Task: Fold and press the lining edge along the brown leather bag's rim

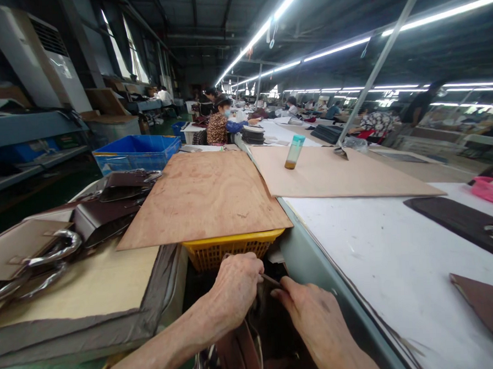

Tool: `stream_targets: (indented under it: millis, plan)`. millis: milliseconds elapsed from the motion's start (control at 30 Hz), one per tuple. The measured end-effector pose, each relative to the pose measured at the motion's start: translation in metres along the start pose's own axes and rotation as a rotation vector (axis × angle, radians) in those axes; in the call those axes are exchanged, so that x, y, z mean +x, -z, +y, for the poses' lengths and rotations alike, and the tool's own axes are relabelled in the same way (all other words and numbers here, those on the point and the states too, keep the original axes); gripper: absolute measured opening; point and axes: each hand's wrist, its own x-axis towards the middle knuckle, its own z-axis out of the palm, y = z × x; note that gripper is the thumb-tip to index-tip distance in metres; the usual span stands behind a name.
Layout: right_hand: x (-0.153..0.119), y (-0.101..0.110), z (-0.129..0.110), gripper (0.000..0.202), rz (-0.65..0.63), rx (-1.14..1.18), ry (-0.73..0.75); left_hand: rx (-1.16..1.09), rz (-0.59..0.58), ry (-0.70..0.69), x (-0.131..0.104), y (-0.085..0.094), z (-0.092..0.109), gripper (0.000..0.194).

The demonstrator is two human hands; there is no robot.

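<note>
My left hand [237, 284] is closed in a fist over the gap between two work surfaces. Between it and my right hand [313, 313] runs a short, thin brown strip [271, 280]; it looks like leather. The thumb and fingers of my right hand pinch the strip's near end, and the left fist grips its other end. Below the hands hang dark brown leather-like pieces [241, 350], in shadow and partly covered by my left forearm. I cannot make out whether the strip is joined to them. A yellow plastic basket [233, 248] stands just beyond my hands.
A plywood board [214, 197] covers the basket's top. On the left, wrapped brown bag parts [103, 214] lie near a blue bin [139, 151]. At right, a white worktable [357, 256] holds dark panels; a teal-capped bottle [295, 151] stands on a tan board [337, 174]. People sit farther back.
</note>
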Motion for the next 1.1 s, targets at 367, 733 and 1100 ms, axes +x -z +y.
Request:
stream_targets:
  millis: [367,733,1100]
  plan:
    - [0.019,0.011,-0.016,0.023,-0.091,0.240,0.119,0.004,0.058,-0.016,-0.020,0.007,0.008,0.029]
    - [0.022,0.044,-0.002,0.021,-0.083,0.121,0.173,-0.040,0.038,0.010,-0.055,0.015,0.010,0.097]
    - [0.005,0.066,-0.009,0.023,-0.132,-0.064,0.126,-0.213,0.158,0.115,-0.037,0.041,-0.016,0.071]
